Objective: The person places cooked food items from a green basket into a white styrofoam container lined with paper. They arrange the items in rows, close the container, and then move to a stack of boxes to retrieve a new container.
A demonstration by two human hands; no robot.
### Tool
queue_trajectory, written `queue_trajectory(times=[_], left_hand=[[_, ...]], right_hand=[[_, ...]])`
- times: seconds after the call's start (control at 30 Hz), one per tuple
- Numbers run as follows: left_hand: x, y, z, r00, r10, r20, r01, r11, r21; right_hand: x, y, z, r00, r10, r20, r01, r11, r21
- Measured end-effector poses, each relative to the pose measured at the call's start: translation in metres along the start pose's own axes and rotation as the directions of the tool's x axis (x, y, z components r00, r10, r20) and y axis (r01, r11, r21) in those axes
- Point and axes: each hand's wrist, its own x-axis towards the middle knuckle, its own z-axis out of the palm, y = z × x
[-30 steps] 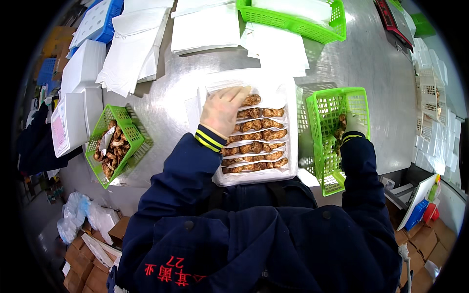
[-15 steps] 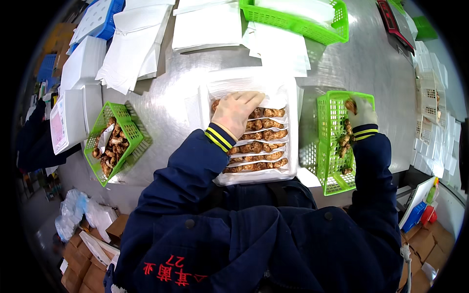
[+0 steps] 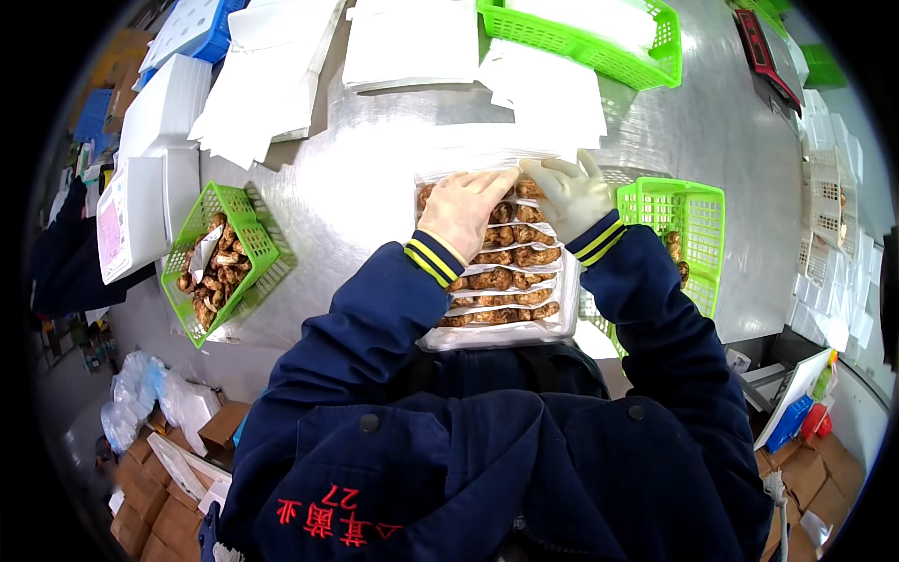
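A white foam box (image 3: 568,323) stands before me, with brown-skinned mushrooms (image 3: 496,279) laid in rows between white paper strips. My left hand (image 3: 464,208), in a pale glove, lies over the upper left rows with its fingers stretched out. At the box's upper right is my gloved right hand (image 3: 567,199), its outer fingers fanned and its inner fingers at a mushroom (image 3: 529,189) in the top row. That grip is partly hidden. The hands' fingertips nearly meet. Right of the box, a green basket (image 3: 719,244) holds a few mushrooms, partly covered by my right sleeve.
Another green basket (image 3: 264,251) to the left stands tilted, full of mushrooms. White paper stacks (image 3: 412,42) and a green basket of white sheets (image 3: 670,56) line the far side. White foam boxes (image 3: 140,220) stand at left; a red-and-black device (image 3: 770,56) is far right.
My right hand has left the right green basket with a mushroom and come over to the box's upper right. The left hand stays over the upper left rows.
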Motion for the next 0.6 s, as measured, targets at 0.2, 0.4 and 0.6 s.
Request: queue_trajectory(times=[0.2, 0.4, 0.6], left_hand=[[-0.007, -0.060, -0.028, 0.892, -0.301, -0.338, 0.319, 0.948, -0.004], [-0.005, -0.117, -0.012, 0.683, -0.696, 0.219, 0.616, 0.389, -0.685], [-0.030, -0.104, -0.002, 0.847, -0.524, 0.091, 0.287, 0.307, -0.907]], right_hand=[[-0.013, 0.018, -0.017, 0.867, 0.395, -0.305, -0.245, 0.869, 0.431], [0.005, 0.044, 0.027, 0.722, 0.659, 0.212, -0.586, 0.420, 0.693], [-0.010, 0.048, 0.025, 0.875, 0.471, 0.114, -0.242, 0.221, 0.945]])
